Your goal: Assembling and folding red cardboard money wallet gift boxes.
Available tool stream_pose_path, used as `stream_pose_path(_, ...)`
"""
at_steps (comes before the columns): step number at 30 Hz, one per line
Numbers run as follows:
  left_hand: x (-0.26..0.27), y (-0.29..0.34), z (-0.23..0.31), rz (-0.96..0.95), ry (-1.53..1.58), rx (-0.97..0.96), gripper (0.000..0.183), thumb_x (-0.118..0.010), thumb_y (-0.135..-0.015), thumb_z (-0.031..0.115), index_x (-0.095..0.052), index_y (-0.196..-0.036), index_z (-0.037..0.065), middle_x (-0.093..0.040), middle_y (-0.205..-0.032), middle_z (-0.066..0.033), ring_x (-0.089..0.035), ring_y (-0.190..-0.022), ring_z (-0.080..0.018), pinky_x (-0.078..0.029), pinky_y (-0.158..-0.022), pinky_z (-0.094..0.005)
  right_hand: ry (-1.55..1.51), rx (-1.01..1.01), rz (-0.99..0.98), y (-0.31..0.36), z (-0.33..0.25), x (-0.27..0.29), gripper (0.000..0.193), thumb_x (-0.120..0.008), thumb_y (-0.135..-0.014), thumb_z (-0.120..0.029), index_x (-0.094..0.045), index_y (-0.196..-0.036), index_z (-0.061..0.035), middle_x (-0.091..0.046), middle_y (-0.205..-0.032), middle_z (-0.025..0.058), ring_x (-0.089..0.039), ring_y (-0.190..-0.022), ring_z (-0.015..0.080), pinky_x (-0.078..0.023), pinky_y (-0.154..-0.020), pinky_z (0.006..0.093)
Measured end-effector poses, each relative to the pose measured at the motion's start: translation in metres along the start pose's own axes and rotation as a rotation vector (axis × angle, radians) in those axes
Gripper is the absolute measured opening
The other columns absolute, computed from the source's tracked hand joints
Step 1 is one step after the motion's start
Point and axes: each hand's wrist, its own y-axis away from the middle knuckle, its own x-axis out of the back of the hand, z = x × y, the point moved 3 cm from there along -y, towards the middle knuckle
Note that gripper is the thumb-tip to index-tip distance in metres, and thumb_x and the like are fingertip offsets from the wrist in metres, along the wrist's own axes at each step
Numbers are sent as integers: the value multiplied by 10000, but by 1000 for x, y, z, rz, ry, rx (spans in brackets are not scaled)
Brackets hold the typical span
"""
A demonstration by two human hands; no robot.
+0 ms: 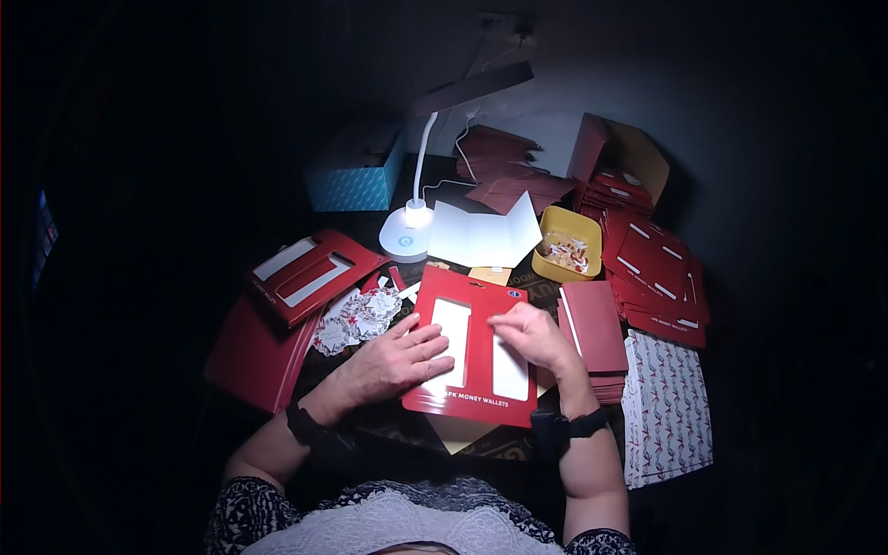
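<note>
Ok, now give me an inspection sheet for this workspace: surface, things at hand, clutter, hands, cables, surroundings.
Surface: dark printed table covering, mostly covered.
Things at hand: red package with two white windows, under both hands.
Clutter: yellow tub of small pieces, patterned sheets, blue box, red packages at right.
Hands: left hand spread on the package's left side; right hand curled at its right window, pinch unclear.
Cables: white cord behind the lamp; full path unclear.
Surroundings: dark; dim wall behind.
</note>
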Motion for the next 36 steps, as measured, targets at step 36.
stream_pose_path(36,-25,-37,-54,478,1860,655,259,-602,-893,70,-604,-1117,-60,-672,-1025,-126,-667,-893,-172,-563,-778,-295,-1031,1,337,20,-9,47,98,-627,-902,-57,-652,-959,19,-660,-867,40,-608,-754,91,-492,-700,249)
